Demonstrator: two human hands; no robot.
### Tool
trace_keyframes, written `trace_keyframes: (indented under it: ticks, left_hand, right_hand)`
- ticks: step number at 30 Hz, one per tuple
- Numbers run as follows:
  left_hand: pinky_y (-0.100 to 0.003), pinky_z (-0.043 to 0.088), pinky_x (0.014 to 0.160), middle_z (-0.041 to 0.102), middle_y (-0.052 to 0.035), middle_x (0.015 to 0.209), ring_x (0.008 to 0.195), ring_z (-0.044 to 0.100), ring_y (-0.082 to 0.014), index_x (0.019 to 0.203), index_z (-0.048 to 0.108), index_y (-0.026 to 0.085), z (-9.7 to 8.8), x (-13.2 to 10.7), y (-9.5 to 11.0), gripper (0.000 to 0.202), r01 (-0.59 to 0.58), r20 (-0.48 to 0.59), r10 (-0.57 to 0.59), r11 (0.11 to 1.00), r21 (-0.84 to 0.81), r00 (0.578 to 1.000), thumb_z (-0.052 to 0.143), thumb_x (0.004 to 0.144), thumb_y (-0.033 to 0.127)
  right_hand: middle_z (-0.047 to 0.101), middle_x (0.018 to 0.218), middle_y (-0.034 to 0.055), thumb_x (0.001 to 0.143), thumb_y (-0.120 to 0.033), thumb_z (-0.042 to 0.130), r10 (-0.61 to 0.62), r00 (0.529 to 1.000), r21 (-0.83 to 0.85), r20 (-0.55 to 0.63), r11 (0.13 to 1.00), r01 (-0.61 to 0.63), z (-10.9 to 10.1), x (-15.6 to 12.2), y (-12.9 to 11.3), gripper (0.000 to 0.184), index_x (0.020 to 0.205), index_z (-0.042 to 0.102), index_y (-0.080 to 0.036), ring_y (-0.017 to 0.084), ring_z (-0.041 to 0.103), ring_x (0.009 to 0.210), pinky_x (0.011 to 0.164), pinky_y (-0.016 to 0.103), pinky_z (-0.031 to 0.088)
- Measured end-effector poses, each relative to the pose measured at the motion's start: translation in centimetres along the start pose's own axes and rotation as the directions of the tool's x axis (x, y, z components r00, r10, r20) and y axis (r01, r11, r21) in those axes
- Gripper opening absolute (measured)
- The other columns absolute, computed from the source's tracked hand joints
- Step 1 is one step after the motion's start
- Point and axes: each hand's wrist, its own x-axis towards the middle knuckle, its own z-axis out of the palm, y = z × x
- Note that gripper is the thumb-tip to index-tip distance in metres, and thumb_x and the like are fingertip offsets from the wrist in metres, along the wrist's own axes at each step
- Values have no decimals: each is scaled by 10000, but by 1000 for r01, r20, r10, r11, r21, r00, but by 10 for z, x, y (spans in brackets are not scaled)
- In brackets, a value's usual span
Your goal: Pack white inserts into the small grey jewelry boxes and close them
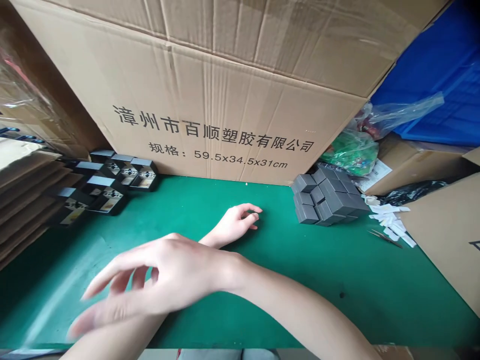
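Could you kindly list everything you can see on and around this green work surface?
Large corrugated cardboard carton: 1, brown with black Chinese print, behind the mat.
Rubbery work mat: 1, green, across the foreground.
Small rectangular cartons: about a dozen, grey, stacked right on the mat.
Square printed boxes: several, black, left on the mat.
Flattened cardboard sheets: one stack, tan, far left.
Paper strips: many, white, right mat edge.
Thin metal tweezers: 1, silver, beside the strips.
Left hand: 1, resting on the mat, empty.
Right hand: 1, blurred, crossing above the left forearm, empty.
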Motion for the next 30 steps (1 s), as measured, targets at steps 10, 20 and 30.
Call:
trace_keyframes:
  ticks: [10, 20, 30]
  left_hand:
    - [-308, 585, 756, 746, -148, 1117, 855, 727, -185, 1004, 753, 122, -10, 2, 11, 171, 80, 29, -74, 938, -338, 997, 711, 878, 229]
    - [-267, 576, 796, 780, -128, 995, 804, 727, -146, 1026, 751, 116, -26, 7, 13, 160, 177, 75, -163, 803, -569, 984, 627, 942, 173]
    - [-236, 560, 765, 789, -114, 972, 786, 720, -133, 1037, 759, 124, -30, 10, 9, 161, 192, 104, -162, 773, -605, 981, 663, 931, 197]
  right_hand:
    - [591, 1374, 122, 941, -166, 419, -164, 965, -793, -207, 605, -67, 19, 118, 37, 415, 1347, 501, -192, 261, 669, 1010, 715, 358, 560]
    - [556, 1391, 117, 980, -132, 395, -214, 960, -857, -182, 513, -48, 19, 146, 46, 329, 1269, 551, -136, 278, 594, 1127, 806, 389, 577]
    - [440, 1565, 59, 1013, -254, 389, -207, 977, -854, 53, 498, 152, 39, 181, 41, 390, 1401, 429, -256, 291, 602, 1181, 871, 424, 572]
